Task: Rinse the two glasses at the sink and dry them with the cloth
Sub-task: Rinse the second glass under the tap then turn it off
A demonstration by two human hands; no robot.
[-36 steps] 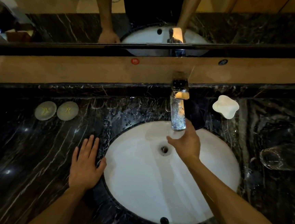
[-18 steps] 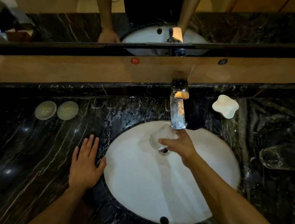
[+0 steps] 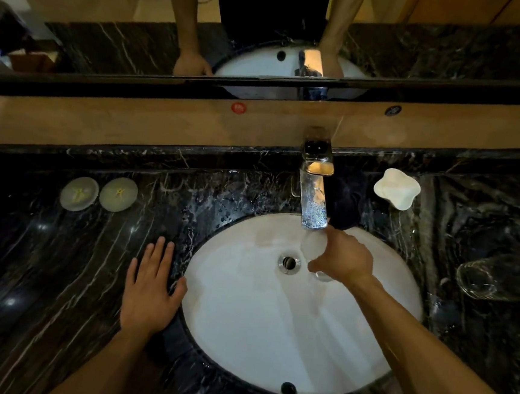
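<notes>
**One glass under the spout, one lying on the counter**

Your right hand (image 3: 346, 259) is curled around a clear drinking glass (image 3: 312, 247), fingers wrapped over its side, holding it tilted just below the tip of the chrome rectangular faucet (image 3: 313, 198) and over the steel drain (image 3: 289, 262) of the white oval sink basin (image 3: 241, 321). The glass is faint against the white bowl, so you cannot tell from here whether water is running into it.

Your left hand (image 3: 149, 294) lies flat, fingers spread, palm down on the black white-veined marble counter (image 3: 57, 273), with the thumb touching the basin's left rim. It holds nothing.

The second clear glass (image 3: 490, 276) lies on its side on the counter, well to the right of the basin. Behind it, near the faucet's right, sits a white wavy-edged soap dish (image 3: 397, 188). On the far left, two round pale green discs (image 3: 98, 194) rest side by side. The mirror (image 3: 110, 26) above reflects both forearms.
</notes>
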